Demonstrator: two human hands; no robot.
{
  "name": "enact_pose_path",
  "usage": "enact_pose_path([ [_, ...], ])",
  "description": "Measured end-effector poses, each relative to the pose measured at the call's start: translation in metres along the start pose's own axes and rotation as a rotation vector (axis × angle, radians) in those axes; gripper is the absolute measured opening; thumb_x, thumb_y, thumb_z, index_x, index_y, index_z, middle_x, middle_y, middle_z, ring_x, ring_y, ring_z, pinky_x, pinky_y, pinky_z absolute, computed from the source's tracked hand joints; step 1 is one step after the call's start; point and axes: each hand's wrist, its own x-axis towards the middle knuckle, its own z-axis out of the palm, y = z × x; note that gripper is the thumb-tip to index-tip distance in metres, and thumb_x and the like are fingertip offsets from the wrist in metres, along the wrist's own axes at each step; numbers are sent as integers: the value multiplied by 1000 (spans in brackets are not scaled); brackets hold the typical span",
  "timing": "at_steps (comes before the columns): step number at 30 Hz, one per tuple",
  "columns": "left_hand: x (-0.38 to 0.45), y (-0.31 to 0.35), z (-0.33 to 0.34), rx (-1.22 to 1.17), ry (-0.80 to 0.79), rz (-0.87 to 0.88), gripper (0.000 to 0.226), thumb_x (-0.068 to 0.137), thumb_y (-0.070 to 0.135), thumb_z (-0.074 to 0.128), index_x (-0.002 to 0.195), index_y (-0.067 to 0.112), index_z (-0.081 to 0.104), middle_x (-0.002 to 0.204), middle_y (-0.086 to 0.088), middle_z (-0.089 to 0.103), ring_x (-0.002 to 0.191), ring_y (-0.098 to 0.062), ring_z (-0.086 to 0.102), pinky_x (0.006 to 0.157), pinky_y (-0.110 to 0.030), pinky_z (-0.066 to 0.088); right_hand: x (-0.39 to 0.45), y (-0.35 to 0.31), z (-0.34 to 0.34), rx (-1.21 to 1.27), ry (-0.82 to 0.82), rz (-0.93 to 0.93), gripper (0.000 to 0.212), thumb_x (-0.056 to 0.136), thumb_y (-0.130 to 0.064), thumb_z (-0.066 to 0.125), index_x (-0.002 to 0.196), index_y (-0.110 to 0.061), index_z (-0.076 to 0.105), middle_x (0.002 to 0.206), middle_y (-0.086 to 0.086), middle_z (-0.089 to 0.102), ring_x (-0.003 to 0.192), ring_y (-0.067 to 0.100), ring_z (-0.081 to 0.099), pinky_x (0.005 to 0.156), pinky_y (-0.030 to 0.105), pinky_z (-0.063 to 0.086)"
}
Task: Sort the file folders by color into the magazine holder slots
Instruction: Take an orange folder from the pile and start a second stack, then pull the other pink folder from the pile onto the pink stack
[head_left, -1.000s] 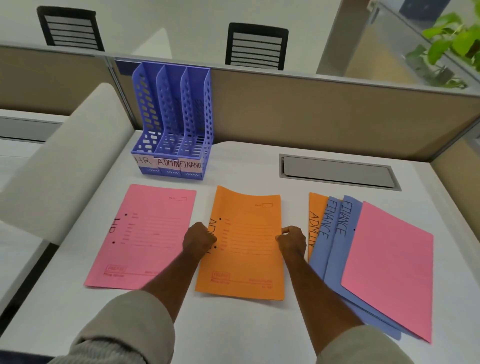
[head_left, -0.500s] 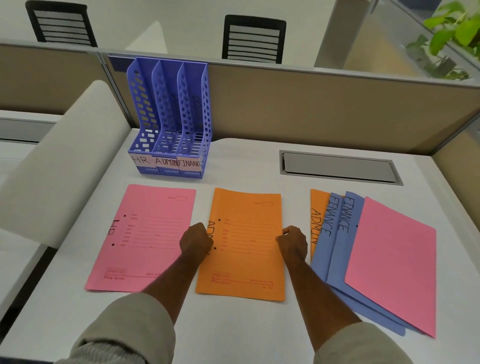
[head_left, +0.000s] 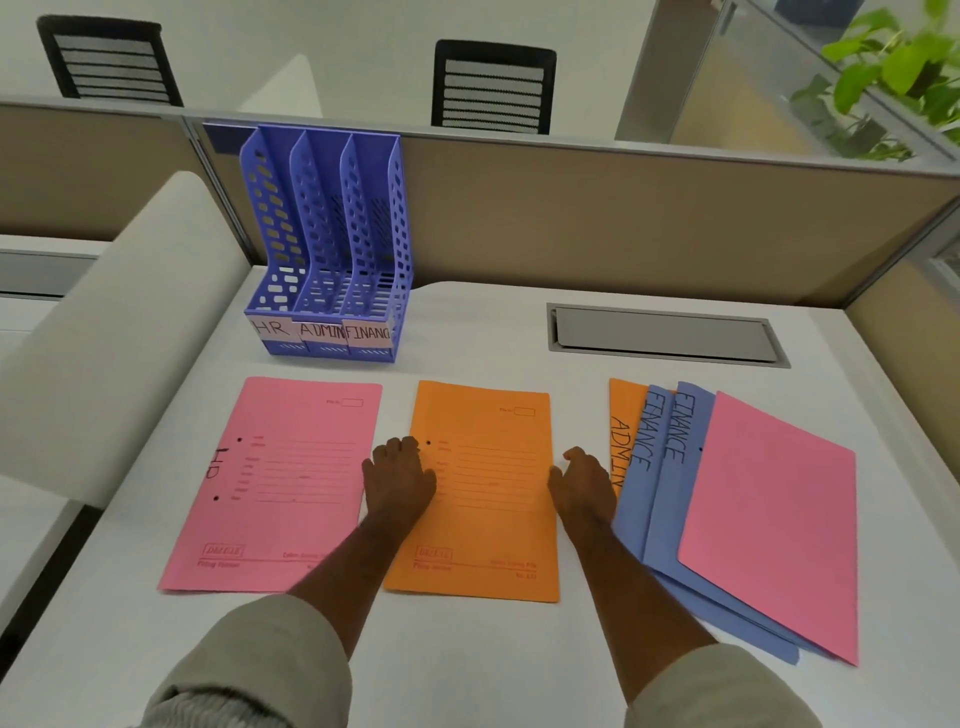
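Note:
A blue three-slot magazine holder (head_left: 327, 249), labelled HR, ADMIN and FINANCE, stands at the back left of the white desk (head_left: 478, 332). In front of it a pink folder marked HR (head_left: 280, 483) lies flat. Beside that lies an orange folder (head_left: 488, 499), flat on the desk. My left hand (head_left: 397, 478) holds its left edge with the thumb on top, and my right hand (head_left: 582, 486) holds its right edge the same way. To the right is a fanned pile: an orange ADMIN folder (head_left: 623, 415), two blue FINANCE folders (head_left: 675, 493) and a plain pink folder (head_left: 774, 525) on top.
A grey cable hatch (head_left: 665, 335) is set into the desk behind the pile. A tan partition (head_left: 623, 223) closes the back and right sides. A white curved panel (head_left: 104, 338) rises along the left edge. Chairs and a plant (head_left: 904, 62) lie beyond the partition.
The orange folder's far edge, raised and bent a second ago, now lies flat on the desk. Both hands have flattened out along its side edges.

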Motion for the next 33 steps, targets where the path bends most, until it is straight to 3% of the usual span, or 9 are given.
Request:
enact_pose_path([
  [3, -3, 8, 5, 22, 17, 93, 53, 94, 43, 53, 140, 18, 44, 145, -7, 48, 141, -29, 36, 116, -48, 29, 3, 8, -7, -68, 22, -91, 46, 97, -36, 52, 139, -17, 49, 134, 5, 57, 124, 25, 51, 100, 39, 45],
  [6, -5, 22, 9, 35, 12, 195, 61, 98, 47, 46, 149, 16, 34, 156, -8, 35, 150, -29, 22, 123, -49, 16, 4, 17, -13, -204, 45, -189, 57, 99, -44, 49, 147, -16, 42, 145, 8, 50, 135, 27, 44, 114, 40, 34],
  [9, -6, 42, 13, 32, 4, 291, 67, 101, 53, 37, 156, 16, 23, 163, -8, 22, 153, -27, 10, 125, -47, 8, 5, 27, -18, -285, 15, -195, 69, 101, -54, 40, 156, -17, 24, 162, 11, 26, 151, 31, 21, 125, 44, 14],
  [12, -6, 65, 18, 46, -8, 378, 72, 101, 57, 29, 158, 17, 13, 166, -7, 13, 154, -26, 3, 125, -45, 3, 4, 38, -23, -283, 13, -209, 74, 101, -58, 34, 159, -19, 13, 166, 12, 10, 154, 32, 8, 125, 47, 6],
  [33, -22, 219, 68, 30, -87, 695, 71, 102, 55, 30, 159, 17, 10, 167, -8, 7, 154, -26, 0, 125, -46, 0, 15, 163, -92, -323, 111, -51, 76, 100, -61, 29, 160, -22, 6, 167, 12, 1, 154, 32, 4, 125, 50, 5],
])
